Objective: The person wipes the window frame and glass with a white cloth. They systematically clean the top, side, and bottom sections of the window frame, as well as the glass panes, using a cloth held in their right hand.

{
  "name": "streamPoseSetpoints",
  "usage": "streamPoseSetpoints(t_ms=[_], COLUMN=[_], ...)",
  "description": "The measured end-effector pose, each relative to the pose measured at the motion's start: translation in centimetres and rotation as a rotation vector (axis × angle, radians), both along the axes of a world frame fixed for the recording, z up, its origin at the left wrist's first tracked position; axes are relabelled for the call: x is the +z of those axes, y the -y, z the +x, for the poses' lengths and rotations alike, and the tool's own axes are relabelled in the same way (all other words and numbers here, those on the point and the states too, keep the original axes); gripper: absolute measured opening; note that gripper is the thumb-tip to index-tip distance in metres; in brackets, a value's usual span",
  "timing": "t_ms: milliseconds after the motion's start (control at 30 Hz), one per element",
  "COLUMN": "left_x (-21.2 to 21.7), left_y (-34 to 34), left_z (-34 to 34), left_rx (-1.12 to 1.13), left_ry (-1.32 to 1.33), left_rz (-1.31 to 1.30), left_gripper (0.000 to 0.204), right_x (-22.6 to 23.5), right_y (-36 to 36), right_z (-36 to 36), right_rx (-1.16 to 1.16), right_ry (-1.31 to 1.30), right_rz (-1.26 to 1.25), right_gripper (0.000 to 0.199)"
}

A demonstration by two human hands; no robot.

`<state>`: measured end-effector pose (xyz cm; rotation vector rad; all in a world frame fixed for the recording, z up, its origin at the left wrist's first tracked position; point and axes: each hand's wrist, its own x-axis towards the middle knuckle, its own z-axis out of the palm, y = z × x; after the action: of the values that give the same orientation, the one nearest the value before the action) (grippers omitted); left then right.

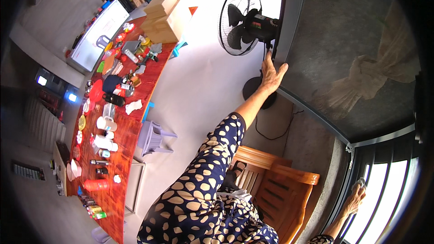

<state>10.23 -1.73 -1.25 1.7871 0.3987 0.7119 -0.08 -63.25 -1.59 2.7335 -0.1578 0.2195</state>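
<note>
My left hand [271, 77] reaches forward to the lower corner of a grey-framed window panel [294, 31]. Its fingers are stretched out and the thumb stands apart, touching or very near the frame's edge. Low on the right, my right hand [353, 202] is closed on a small crumpled greyish cloth [361, 182], held up against the dark window bars [383, 194]. Part of that cloth is hidden by the fingers. Through the dark panel a knotted sheer curtain [370, 74] shows.
A black standing fan [244, 25] is just beyond my left hand, its cable on the floor. Below my arms is a wooden chair [282, 194]. Leftward runs a long red table [120, 153] crowded with cups, bottles and cardboard boxes [165, 20], with a lilac plastic stool [153, 138] beside it.
</note>
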Motion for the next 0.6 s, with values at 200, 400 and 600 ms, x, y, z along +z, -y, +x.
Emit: streamPoseSetpoints(t_ms=[200, 400, 600], left_x=[-6.4, -11.8, -17.5], left_y=[4.5, 7.5, 5.2], left_z=[-8.0, -17.8, -25.8], left_rx=[-0.034, -0.594, -0.623], left_ry=[-0.249, -0.729, -0.967], left_rz=[-0.035, -0.359, -0.499], left_gripper=[0.068, 0.060, 0.039], right_x=[-3.3, -4.3, 0.6], right_y=[4.9, 10.2, 5.3], right_z=[-6.5, -13.6, -16.5], right_rx=[-0.056, -0.328, -0.060], right_ry=[0.046, -0.057, 0.158], right_rz=[-0.171, -0.111, 0.053], right_gripper=[0.037, 0.039, 0.024])
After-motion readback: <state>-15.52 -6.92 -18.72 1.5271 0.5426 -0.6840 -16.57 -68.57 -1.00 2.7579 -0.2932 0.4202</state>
